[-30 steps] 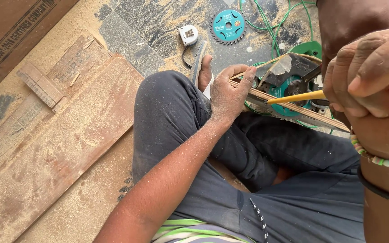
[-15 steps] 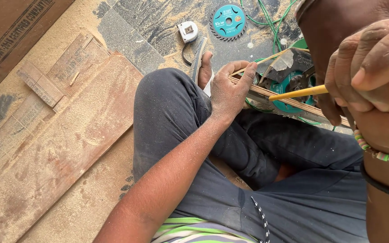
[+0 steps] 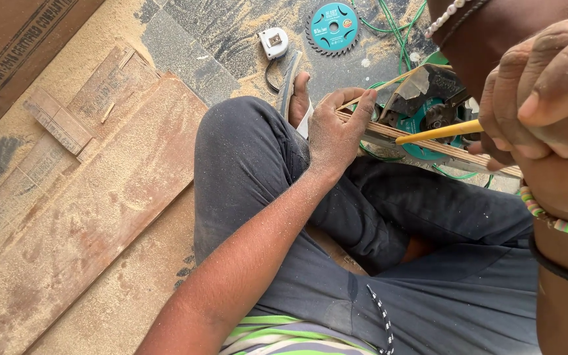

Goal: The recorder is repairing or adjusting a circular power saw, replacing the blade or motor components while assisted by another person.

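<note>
Since half a second ago little has shifted: our left hand (image 3: 336, 131) still presses the wood strip (image 3: 428, 141) flat, and our right hand (image 3: 540, 98) pinches the yellow pencil (image 3: 438, 131) onto it. Beyond lie a teal saw blade (image 3: 333, 27) and tape measure (image 3: 274, 43) on the sawdusty floor (image 3: 100, 217).
</note>
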